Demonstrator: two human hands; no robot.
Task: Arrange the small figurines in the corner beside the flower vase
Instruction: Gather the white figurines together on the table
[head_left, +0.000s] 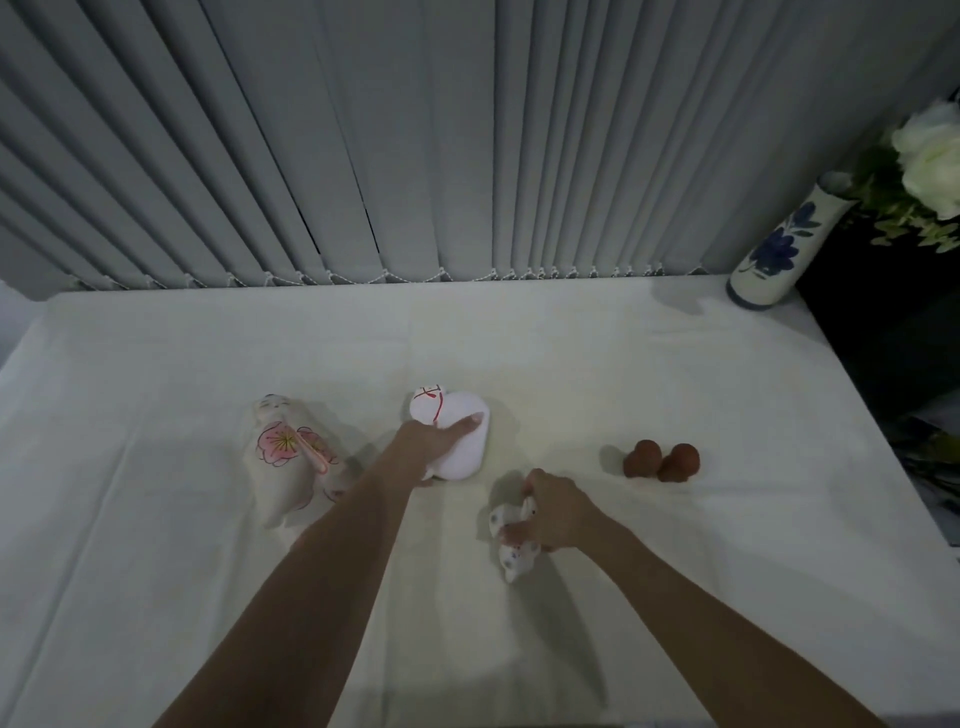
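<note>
A plain white figurine with red lines (457, 431) stands mid-table; my left hand (434, 439) is wrapped around its front. My right hand (553, 512) grips small white spotted figurines (511, 548) lying on the cloth; how many I cannot tell. A cream cat figurine with pink flowers (283, 457) lies at the left, untouched. Two small brown figurines (662, 460) stand together at the right. The white vase with blue flowers (774, 254) leans in the far right corner, holding white roses (930, 161).
A white cloth (208, 597) covers the table. Grey vertical blinds (415, 145) hang along the far edge. Dark clutter lies beyond the table's right edge (893, 364).
</note>
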